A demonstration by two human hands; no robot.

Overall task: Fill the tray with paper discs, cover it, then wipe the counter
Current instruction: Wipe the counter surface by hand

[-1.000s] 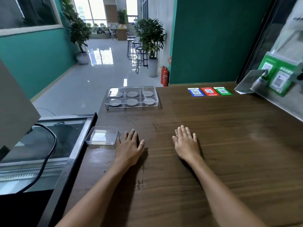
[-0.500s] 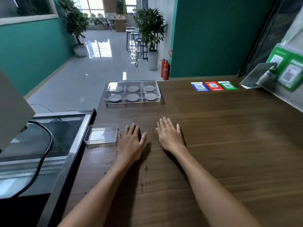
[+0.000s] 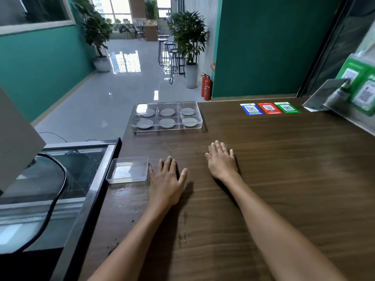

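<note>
Room: teal walls, a glossy grey floor beyond the desk, potted plants, bar stools and two red fire extinguishers (image 3: 206, 86) by the wall corner
Desk (image 3: 284, 169): dark wood grain, with a few wet smears and dark crumbs near the left forearm
Left hand (image 3: 166, 183): palm down, flat on the desk, fingers (image 3: 168, 165) spread and holding nothing
Right hand (image 3: 221, 161): palm down, flat on the desk, fingers (image 3: 218, 148) straight and only slightly apart, holding nothing
Tray (image 3: 166, 116): clear plastic, six compartments, well beyond the fingertips of both hands, near the far desk edge; clear lid appears to be on
Paper discs (image 3: 167, 122): one grey disc in each compartment
Small clear box (image 3: 128, 169): just beside the left hand's little finger, at the desk's left edge; touching or not cannot be told
QR stickers (image 3: 268, 108): blue, red and green, far beyond the right fingers
Glass case (image 3: 60, 171): left of the desk, a black cable lying over it
</note>
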